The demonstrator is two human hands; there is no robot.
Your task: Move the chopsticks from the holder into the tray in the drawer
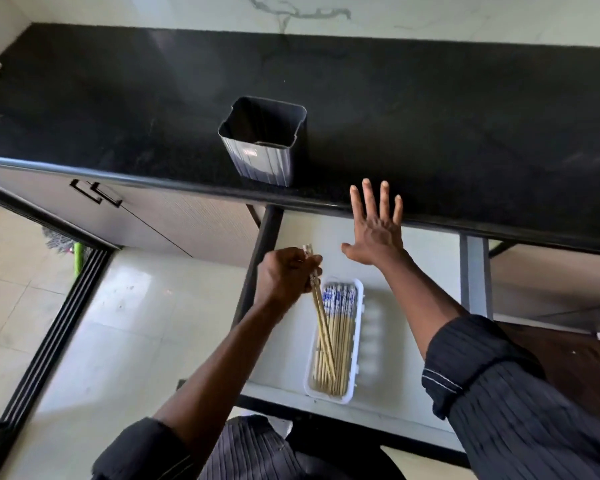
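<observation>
A square metal holder [262,142] stands on the black counter near its front edge, and I see nothing inside it. Below, in the open white drawer [426,282], lies a white tray [357,344] filled with several bamboo chopsticks [342,341] that have blue-patterned tops. My left hand [284,273] is closed on a pair of chopsticks [321,320], which slant down into the tray's left side. My right hand [376,228] hovers with fingers spread over the drawer's back, at the counter's edge, holding nothing.
The black counter [430,133] runs across the view with a marble wall behind. A cabinet door with black handles [96,192] is to the left of the drawer. A mop head [66,244] lies on the tiled floor at the left.
</observation>
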